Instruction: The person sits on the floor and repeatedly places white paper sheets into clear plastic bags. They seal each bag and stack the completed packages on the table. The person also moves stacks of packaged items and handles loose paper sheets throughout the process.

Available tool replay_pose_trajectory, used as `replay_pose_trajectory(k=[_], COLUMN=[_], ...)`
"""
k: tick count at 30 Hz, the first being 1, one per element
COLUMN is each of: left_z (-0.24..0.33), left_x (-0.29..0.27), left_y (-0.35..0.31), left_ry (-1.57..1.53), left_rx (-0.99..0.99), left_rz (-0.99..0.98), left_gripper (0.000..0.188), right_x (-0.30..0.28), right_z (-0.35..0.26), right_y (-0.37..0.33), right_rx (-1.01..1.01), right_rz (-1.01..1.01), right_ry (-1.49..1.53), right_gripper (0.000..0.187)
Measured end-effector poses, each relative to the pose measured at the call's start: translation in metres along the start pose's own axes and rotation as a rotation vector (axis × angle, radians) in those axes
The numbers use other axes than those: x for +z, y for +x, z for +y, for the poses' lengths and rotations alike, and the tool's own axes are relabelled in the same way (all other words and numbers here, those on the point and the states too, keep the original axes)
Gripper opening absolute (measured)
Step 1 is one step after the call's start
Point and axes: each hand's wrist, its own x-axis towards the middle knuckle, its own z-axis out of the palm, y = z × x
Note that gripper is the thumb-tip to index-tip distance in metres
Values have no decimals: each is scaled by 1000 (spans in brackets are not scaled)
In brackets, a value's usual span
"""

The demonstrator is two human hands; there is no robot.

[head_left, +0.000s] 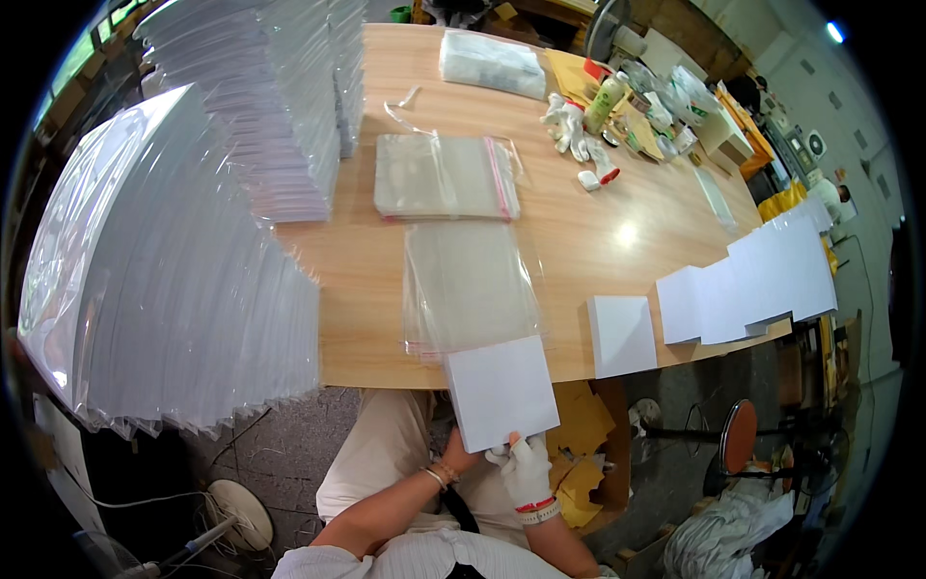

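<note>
A white stack of paper (503, 391) juts out over the table's front edge, its far edge resting on the clear plastic bags. My right hand (526, 468), in a white glove, grips its near edge with the thumb on top. My bare left hand (463, 454) is at the stack's near left corner, with its fingers hidden beneath the paper. Flat clear bags (473, 285) lie just beyond the stack. Behind them sits a thicker pile of clear bags (439, 179) with a pink strip along one side.
Tall piles of plastic-wrapped paper (183, 280) fill the table's left side. A small paper stack (622, 336) and larger stepped paper stacks (748, 285) stand at right. White gloves (569, 125), a bottle (606, 101) and clutter lie at the back right. A carton (608, 454) sits below the edge.
</note>
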Motion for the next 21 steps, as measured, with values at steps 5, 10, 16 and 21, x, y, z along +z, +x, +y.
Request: replay_pose_trajectory(k=[5, 10, 16, 21], left_z=[-5, 16, 45, 81], left_x=[4, 11, 1, -37], left_y=[-3, -3, 2, 3], left_ry=[-166, -213, -377, -387], left_rx=[-142, -239, -313, -417], left_rz=[86, 84, 108, 243], left_gripper=[15, 15, 19, 28], right_x=[9, 28, 19, 6], right_z=[-13, -33, -31, -59], right_y=[15, 60, 69, 5], right_rx=[-3, -35, 36, 253], right_rz=[-99, -231, -426, -261], right_ry=[66, 163, 405, -399], right_gripper=[22, 20, 19, 18])
